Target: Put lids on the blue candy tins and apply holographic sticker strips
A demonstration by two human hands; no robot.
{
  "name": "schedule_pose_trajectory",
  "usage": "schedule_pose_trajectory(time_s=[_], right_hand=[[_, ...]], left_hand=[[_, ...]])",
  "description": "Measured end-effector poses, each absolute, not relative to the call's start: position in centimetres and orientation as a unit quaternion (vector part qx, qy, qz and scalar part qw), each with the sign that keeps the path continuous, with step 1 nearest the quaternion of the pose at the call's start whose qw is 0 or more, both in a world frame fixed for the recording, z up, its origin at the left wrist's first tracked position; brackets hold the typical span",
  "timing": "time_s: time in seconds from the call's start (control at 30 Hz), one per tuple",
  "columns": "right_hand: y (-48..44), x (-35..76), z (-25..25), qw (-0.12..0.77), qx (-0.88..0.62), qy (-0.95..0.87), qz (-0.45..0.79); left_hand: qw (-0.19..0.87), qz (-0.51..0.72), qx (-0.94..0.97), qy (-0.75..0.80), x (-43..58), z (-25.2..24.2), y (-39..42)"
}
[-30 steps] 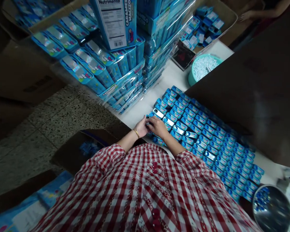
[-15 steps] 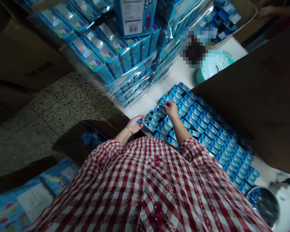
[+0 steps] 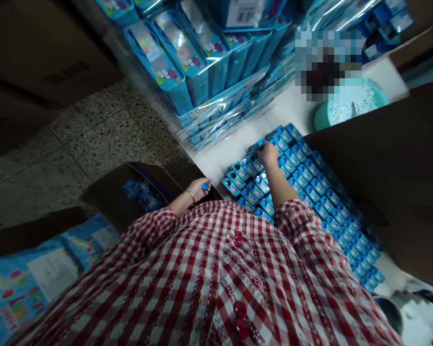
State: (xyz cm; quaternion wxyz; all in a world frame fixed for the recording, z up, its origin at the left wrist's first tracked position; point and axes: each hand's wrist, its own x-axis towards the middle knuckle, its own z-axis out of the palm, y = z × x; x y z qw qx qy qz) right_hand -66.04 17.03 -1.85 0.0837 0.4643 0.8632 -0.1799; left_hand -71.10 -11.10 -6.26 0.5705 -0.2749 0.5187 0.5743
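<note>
Head view: left hand (image 3: 198,188) pinches a small blue piece (image 3: 204,186) at the table (image 3: 223,158) edge, right hand (image 3: 268,154) bunched on the packed blue boxes (image 3: 312,190), actual hold unclear; boxes judged light, rigid and glossy-slick, best nipped across the sides.

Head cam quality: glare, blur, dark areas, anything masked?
Head view: dim, the dark brown panel at right nearly black; glare streaks on the clear-wrapped blue cartons; a pixelated patch masks the spot beside the teal bowl; bottom-right corner smeared; wide-angle lens bends the rows of small blue boxes; right hand on them and left hand pinching a small blue piece are legible.
</note>
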Motion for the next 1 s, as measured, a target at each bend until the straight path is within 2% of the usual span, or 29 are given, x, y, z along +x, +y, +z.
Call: schedule_pose_trajectory(time_s=[0.17,0.43,0.53,0.73,0.93,1.0], right_hand=[[17.1,-66.6,-1.4,0.169,0.378,0.892,-0.178],[16.0,-67.1,-1.1,0.296,0.326,0.897,-0.036],[16.8,-67.7,-1.7,0.315,0.289,0.904,0.003],[16.5,-67.1,-2.9,0.285,0.301,0.91,-0.008],[17.4,-66.6,-3.2,0.242,0.305,0.921,0.003],[16.4,-65.8,-2.3,0.185,0.296,0.937,0.009]], left_hand=[[0.507,0.599,-0.341,0.518,-71.5,-7.6,-15.1],[0.468,0.603,-0.399,0.509,-69.7,-9.5,-18.2],[0.453,0.623,-0.406,0.493,-69.0,-10.0,-19.0],[0.391,0.65,-0.462,0.459,-65.3,-11.0,-20.2],[0.379,0.684,-0.452,0.43,-58.7,-11.3,-19.1],[0.361,0.693,-0.456,0.426,-56.9,-11.6,-19.4]])
